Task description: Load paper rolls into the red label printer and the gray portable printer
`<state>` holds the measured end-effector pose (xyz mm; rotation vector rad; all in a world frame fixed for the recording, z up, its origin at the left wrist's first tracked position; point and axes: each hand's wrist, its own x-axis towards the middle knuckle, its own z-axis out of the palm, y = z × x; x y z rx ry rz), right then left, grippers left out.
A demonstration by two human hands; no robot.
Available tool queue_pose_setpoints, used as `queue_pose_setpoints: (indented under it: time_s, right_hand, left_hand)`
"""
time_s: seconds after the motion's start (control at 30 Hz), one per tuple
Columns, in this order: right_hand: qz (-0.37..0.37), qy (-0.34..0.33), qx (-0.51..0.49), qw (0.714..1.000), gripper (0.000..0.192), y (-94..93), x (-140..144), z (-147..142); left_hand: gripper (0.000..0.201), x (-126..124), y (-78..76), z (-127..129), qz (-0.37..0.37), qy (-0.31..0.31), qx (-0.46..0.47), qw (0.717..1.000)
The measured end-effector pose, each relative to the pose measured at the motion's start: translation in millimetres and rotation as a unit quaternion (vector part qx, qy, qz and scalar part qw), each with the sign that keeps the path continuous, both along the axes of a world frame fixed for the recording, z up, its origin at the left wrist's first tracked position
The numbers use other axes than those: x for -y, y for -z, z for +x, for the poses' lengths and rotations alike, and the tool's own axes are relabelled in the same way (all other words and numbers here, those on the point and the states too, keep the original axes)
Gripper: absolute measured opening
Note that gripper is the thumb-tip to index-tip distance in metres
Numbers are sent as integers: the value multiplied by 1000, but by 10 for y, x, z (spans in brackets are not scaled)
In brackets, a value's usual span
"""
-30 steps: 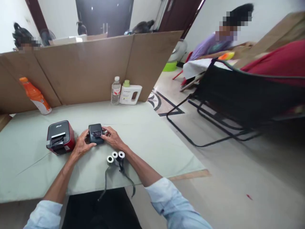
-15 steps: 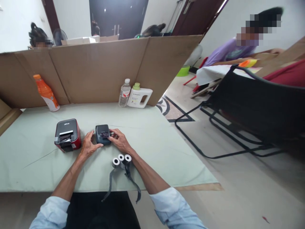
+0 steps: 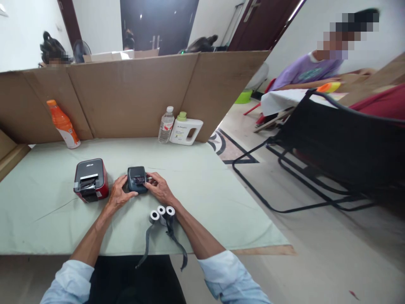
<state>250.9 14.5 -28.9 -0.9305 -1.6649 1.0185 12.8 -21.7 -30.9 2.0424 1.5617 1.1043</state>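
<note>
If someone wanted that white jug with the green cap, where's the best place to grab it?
Probably by the loop handle on the right of the white jug, coming from the front right. The jug stands upright and its handle has an opening to grasp through, while the clear bottle crowds its left and cardboard stands behind.

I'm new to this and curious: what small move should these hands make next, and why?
Perhaps the left hand should steady the small dark device: it is cupped beside the device's left edge, and the right hand is at the opposite edge, so both could keep it from sliding.
</note>
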Motion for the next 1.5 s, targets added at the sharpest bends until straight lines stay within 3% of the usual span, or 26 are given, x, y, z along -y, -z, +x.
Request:
queue_pose_setpoints:
  time_s: [0.47, 0.63, 0.73, 0.8, 0.97, 1.23, 1.5]
  right_hand:
    - [-10, -10, 2, 1000, 61, 5, -4, -16]
    - [-2, -15, 23, 1000, 67, 20, -21, -12]
    - [5, -20, 47, 999, 72, 23, -32, -8]
    - [9, -23, 62, 998, 75, 28, -39, -10]
    - [25, -29, 88, 995, 79, 29, -52, -18]
    - [32, -37, 106, 993, 81, -88, -13, -19]
    - [40, -27, 107, 993, 75, -125, 0, -43]
  left_hand:
    - [82, 10, -215, -10, -2, 37, -23, 999]
    - [69, 26, -340, -30, -26, 43, -26, 998]
    - [44, -44, -424, -66, -72, 50, 22, 996]
    - [30, -123, -462, -77, -112, 26, 62, 991]
    - [21, -323, -488, -15, -191, -67, 122, 972]
    - [8, -468, -474, 61, -214, -123, 137, 959]
    - [6, -499, -564, 82, -243, -128, 176, 945]
